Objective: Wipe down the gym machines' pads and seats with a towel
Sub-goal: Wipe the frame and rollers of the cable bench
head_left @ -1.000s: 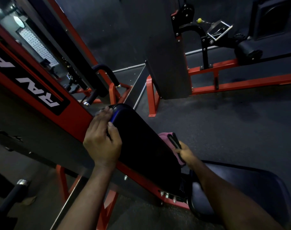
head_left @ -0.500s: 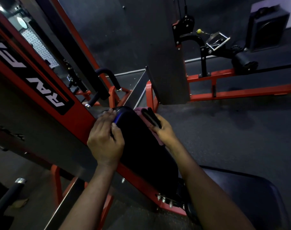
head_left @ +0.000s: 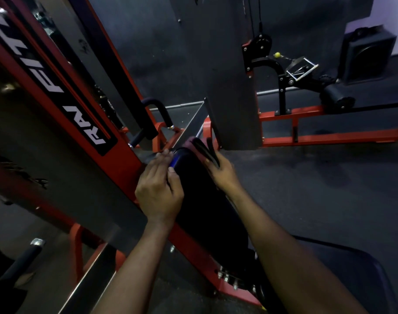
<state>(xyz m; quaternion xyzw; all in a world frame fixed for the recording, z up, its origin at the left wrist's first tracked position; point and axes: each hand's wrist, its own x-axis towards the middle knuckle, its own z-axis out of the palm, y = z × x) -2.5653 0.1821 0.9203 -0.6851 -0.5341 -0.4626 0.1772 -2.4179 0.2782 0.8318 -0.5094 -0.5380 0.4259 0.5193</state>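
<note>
A long black back pad (head_left: 207,200) slants up the red machine frame (head_left: 125,159) in the middle of the view. My left hand (head_left: 158,189) grips the pad's upper left edge, thumb on its face. My right hand (head_left: 220,172) holds a maroon towel (head_left: 194,145) with dark stripes against the pad's top right end. The towel drapes over the pad's upper tip. The black seat (head_left: 352,273) lies at lower right, partly behind my right forearm.
A grey weight-stack cover (head_left: 229,82) rises just beyond the pad. A second red-framed machine with a roller pad (head_left: 336,98) and cable handle (head_left: 301,68) stands at the far right. A black handle (head_left: 157,109) curves up left of the pad. Dark rubber floor (head_left: 307,182) spreads to the right.
My right hand has slid the towel up the pad's right side, from near its lower end to its top. My left hand has kept its grip on the upper left edge.
</note>
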